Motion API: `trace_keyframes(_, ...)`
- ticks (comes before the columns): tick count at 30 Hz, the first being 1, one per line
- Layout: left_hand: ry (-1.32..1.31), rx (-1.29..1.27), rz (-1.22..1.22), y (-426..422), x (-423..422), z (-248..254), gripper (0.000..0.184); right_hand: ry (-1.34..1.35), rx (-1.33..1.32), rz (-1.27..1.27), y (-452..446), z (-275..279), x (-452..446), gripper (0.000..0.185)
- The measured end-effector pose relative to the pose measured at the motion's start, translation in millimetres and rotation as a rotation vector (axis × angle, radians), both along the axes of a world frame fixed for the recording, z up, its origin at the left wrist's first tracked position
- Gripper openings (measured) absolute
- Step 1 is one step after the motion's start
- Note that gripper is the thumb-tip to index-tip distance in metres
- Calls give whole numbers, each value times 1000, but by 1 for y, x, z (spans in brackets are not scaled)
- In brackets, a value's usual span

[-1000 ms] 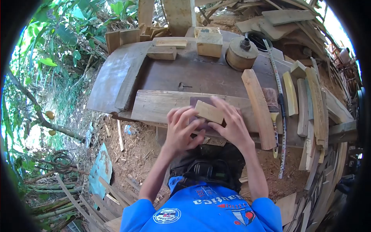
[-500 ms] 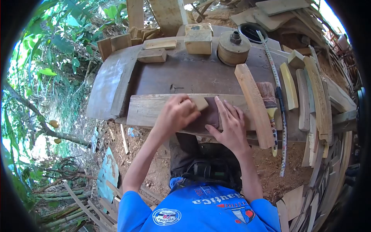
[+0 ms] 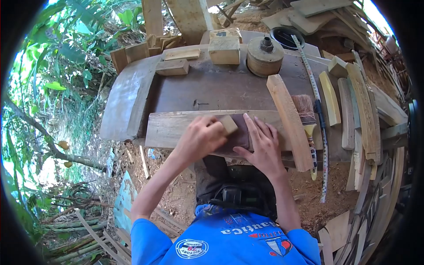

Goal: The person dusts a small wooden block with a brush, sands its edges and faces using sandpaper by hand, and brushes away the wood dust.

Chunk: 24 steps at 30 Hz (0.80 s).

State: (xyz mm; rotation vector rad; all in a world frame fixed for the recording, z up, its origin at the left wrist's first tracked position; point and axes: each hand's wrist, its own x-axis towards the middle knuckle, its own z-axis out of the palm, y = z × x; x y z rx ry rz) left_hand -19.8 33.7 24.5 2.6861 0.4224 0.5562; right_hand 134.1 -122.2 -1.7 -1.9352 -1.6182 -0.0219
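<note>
My left hand (image 3: 202,138) is closed around a small wooden block (image 3: 229,125), which rests on a sheet of dark brown sandpaper (image 3: 238,137). The sandpaper lies across a long pale wooden board (image 3: 170,128) at the near side of the bench. My right hand (image 3: 263,143) lies spread over the right edge of the sheet, fingers stretched out and pressing it on the board. To its right, a curved wooden piece (image 3: 289,123) lies crosswise over the board's end. A paintbrush (image 3: 307,119) is beside that piece.
A tape measure strip (image 3: 312,77) and a black pen (image 3: 319,112) lie to the right, near several wood strips (image 3: 330,99). At the back stand a round wooden piece with a metal nut (image 3: 265,56), wooden blocks (image 3: 224,51) and a dark bowl (image 3: 287,37). A nail (image 3: 202,104) lies mid-bench.
My left hand and the wooden block have shifted slightly toward my body over the sandpaper. My right hand stays in place on the sheet. The view has tilted slightly.
</note>
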Motion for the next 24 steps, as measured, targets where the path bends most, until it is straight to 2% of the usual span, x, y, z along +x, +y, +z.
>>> trace_keyframes(2, 21, -87, -47, -11, -1, 9, 32, -5, -8, 4, -1, -1, 1, 84)
trace_keyframes(3, 3, -231, -8, -7, 2, 7, 37, -12, -8, 3, -1, -2, 1, 85)
trace_keyframes(6, 39, -175, 2, -7, 6, 9, 33, -24, 2, 1, -1, -2, -1, 85)
trace_keyframes(7, -19, 64, -57, -13, 7, 0, 33, -31, 6, -2, -1, -2, -1, 85)
trace_keyframes(10, -83, 31, -123, -6, 4, -3, 32, -27, 0, 0, -2, -7, -1, 85)
trace_keyframes(11, -66, 46, -6, 4, 3, -6, 31, -25, 3, 0, -3, -7, -1, 86)
trace_keyframes(15, -61, 25, -159, -22, 0, 5, 31, -31, 14, -11, -1, -6, 0, 88)
trace_keyframes(18, -41, 62, 62, 10, 2, 0, 31, -34, -1, 6, -4, -7, -1, 88)
trace_keyframes(22, -39, -54, -207, 5, 1, 3, 31, -27, 3, -4, -2, -7, -1, 88)
trace_keyframes(23, -42, 26, -145, 22, 1, 0, 32, -35, 0, -2, -2, -7, 0, 88)
trace_keyframes(24, -30, -18, -127, 17, -1, 0, 33, -39, -4, -1, -3, -8, -1, 88)
